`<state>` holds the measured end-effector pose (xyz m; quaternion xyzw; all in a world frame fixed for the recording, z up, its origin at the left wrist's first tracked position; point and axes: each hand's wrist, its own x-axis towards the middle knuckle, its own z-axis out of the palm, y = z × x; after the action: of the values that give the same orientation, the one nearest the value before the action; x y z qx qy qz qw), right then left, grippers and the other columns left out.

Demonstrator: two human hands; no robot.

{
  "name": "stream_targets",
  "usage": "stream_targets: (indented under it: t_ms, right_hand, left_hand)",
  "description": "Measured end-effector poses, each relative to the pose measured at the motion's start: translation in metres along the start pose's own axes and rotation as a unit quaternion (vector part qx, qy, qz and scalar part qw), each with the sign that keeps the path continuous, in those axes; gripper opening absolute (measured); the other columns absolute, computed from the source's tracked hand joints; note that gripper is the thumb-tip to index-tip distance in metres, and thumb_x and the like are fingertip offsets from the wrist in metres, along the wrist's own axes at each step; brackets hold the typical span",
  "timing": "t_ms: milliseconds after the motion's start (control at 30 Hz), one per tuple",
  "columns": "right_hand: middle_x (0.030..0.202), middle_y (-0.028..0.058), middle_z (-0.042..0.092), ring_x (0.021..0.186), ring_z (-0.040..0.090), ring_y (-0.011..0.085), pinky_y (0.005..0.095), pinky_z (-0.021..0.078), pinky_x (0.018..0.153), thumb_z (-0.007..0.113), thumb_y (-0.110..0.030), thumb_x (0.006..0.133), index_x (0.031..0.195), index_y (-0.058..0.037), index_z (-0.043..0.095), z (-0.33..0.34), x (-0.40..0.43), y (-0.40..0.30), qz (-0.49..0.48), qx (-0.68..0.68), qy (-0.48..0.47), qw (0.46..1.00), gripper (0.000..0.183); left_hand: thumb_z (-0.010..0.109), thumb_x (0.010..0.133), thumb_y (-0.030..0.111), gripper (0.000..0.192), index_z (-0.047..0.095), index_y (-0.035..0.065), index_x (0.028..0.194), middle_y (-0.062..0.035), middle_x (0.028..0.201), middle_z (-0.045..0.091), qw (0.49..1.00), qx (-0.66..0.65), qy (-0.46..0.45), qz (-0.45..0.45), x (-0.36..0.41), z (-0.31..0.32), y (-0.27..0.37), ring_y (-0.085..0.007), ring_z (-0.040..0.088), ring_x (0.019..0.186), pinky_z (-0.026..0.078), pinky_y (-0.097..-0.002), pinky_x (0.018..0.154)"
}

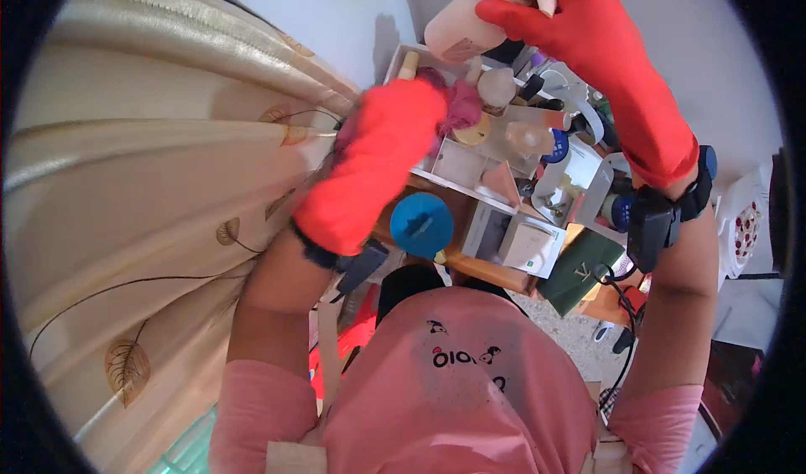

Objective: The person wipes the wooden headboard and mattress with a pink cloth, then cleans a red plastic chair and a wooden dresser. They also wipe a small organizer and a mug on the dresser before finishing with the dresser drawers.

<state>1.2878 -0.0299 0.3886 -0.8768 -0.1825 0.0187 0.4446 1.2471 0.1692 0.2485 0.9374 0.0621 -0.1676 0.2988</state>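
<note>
My left hand (378, 153), in a red glove, is at a crumpled dark pink cloth (461, 105) over the left part of a white divided tray (456, 190); the glove hides its fingers. Higher up at the right, my right hand (567, 27), gloved in red too, grips a pale pump bottle (463, 30) by its top, tilted above the tray. Among the things in the tray are a small tan-capped tube (408, 64), a round translucent jar (497, 87) and a round yellowish lid (473, 130).
A blue round lid or bowl (422, 224) sits near my body, left of white boxes (532, 245) and a dark green booklet (582, 272). Bottles and clear containers (607, 190) crowd the right. A beige curtain (157, 159) hangs close on the left.
</note>
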Motion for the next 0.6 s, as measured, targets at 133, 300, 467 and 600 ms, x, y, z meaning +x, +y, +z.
stream_targets:
  t_ms: [133,300,467,600]
  right_hand:
    - [0.099,0.0082,0.074,0.09,0.07,0.0199,0.033,0.0559,0.079,0.086,-0.017,0.089,0.106,-0.0052,0.068,0.005,-0.006,0.002,0.012,-0.029,-0.007,0.999,0.027]
    - [0.102,0.0092,0.075,0.092,0.071,0.0203,0.0327,0.0567,0.079,0.085,-0.017,0.09,0.107,-0.0057,0.068,0.011,-0.007,-0.003,0.039,-0.011,-0.033,0.999,0.027]
    - [0.103,0.01,0.074,0.093,0.071,0.0204,0.0324,0.0569,0.08,0.085,-0.017,0.089,0.106,-0.0059,0.067,0.021,-0.005,-0.005,0.054,0.014,-0.039,0.998,0.027]
    - [0.103,0.0089,0.074,0.094,0.07,0.0195,0.032,0.0565,0.081,0.085,-0.018,0.09,0.107,-0.0058,0.068,0.012,-0.011,-0.01,0.053,-0.038,-0.013,0.998,0.027]
  left_hand:
    - [0.065,0.089,0.041,0.035,0.077,0.0102,0.099,-0.0182,0.093,0.078,0.966,0.12,-0.211,-0.093,0.008,-0.019,0.03,-0.0351,0.076,0.081,0.06,-0.0454,0.075]
    - [0.073,0.085,0.038,0.033,0.079,0.0115,0.105,-0.0201,0.098,0.078,0.929,0.322,-0.134,0.126,0.0,-0.014,-0.011,-0.0364,0.075,0.084,0.06,-0.0478,0.075]
    - [0.069,0.084,0.01,0.028,0.075,0.0031,0.11,-0.0161,0.104,0.077,0.919,-0.008,-0.102,0.381,-0.017,-0.041,-0.08,-0.0316,0.076,0.094,0.06,-0.0454,0.077]
    - [0.064,0.087,-0.001,0.03,0.071,0.0018,0.116,-0.0126,0.115,0.075,0.847,-0.468,-0.218,0.126,-0.042,-0.095,-0.06,-0.0258,0.075,0.097,0.06,-0.0449,0.076]
